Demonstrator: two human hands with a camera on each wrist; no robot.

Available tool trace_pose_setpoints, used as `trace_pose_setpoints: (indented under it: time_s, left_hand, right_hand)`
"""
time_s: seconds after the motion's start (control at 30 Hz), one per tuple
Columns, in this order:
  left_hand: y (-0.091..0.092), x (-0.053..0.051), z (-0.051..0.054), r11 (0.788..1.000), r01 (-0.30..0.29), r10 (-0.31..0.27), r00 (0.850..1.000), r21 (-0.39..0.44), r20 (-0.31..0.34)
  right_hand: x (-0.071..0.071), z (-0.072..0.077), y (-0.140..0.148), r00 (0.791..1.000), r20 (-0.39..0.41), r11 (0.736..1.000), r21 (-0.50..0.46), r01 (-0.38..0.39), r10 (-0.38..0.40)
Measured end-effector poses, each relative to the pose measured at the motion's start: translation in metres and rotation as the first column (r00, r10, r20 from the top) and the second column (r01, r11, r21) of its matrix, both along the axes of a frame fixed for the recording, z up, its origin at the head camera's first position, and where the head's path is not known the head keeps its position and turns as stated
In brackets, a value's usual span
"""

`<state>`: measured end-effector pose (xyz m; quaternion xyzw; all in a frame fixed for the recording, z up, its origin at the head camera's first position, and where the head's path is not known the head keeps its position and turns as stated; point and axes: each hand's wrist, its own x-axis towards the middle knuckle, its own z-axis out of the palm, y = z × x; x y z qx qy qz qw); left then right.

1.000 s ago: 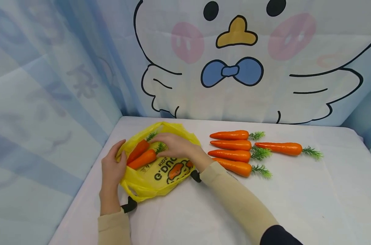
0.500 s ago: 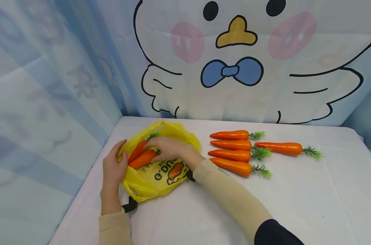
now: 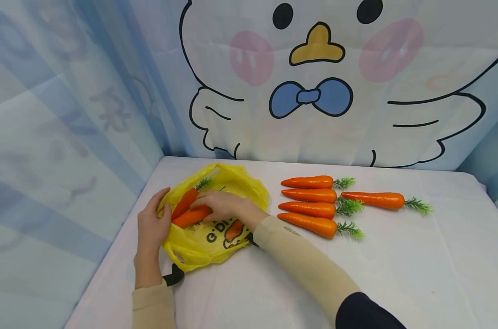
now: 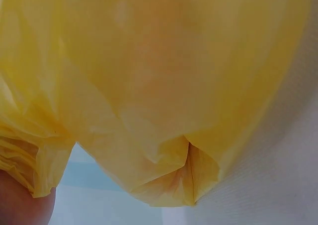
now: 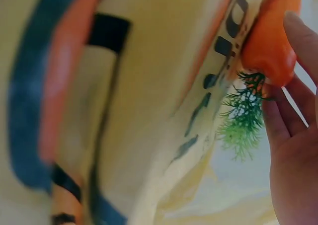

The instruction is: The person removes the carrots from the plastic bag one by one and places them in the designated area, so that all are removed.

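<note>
A yellow plastic bag (image 3: 183, 256) with black print lies on the table at the left, its mouth spread. My left hand (image 3: 153, 226) grips the bag's left rim; in the left wrist view the yellow film (image 4: 149, 86) fills most of the picture, with a fingertip (image 4: 22, 205) at lower left. Inside the bag is an orange carrot (image 3: 191, 217), pinched near its top by my right hand (image 3: 221, 204), which covers its greens in the head view. The right wrist view shows the thumb and fingers around this carrot (image 5: 271, 41). Behind it, another carrot (image 3: 184, 204) touches its side.
Several carrots with green tops lie on the white table (image 3: 397, 265) right of the bag, the nearest carrot (image 3: 308, 224) beside my right sleeve. One carrot (image 3: 374, 199) sits farther right. A printed curtain (image 3: 314, 132) hangs behind the table.
My right hand has shifted slightly left onto the front carrot's top, hiding its greens. My left hand stays on the bag's rim. The carrots on the table have not moved.
</note>
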<state>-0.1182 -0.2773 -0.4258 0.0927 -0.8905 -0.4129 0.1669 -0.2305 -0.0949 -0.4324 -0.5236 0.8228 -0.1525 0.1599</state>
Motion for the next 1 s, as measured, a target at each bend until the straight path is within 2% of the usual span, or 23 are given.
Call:
trace_pose_setpoints:
  time_s: [0.47, 0.73, 1.0]
  left_hand:
    - [0.001, -0.003, 0.000, 1.000, 0.001, -0.001, 1.000, -0.001, 0.004]
    - [0.002, -0.003, -0.002, 1.000, -0.013, 0.013, 0.999, 0.004, 0.029]
    - [0.000, -0.001, -0.002, 1.000, -0.018, 0.018, 0.999, -0.010, 0.028]
  right_hand:
    - [0.003, -0.004, 0.002, 0.997, 0.009, 0.997, 0.004, 0.071, -0.071]
    - [0.002, -0.006, 0.009, 0.999, 0.019, 0.999, -0.011, 0.051, -0.050]
    - [0.005, -0.004, 0.018, 0.999, 0.020, 0.998, 0.026, 0.050, -0.050]
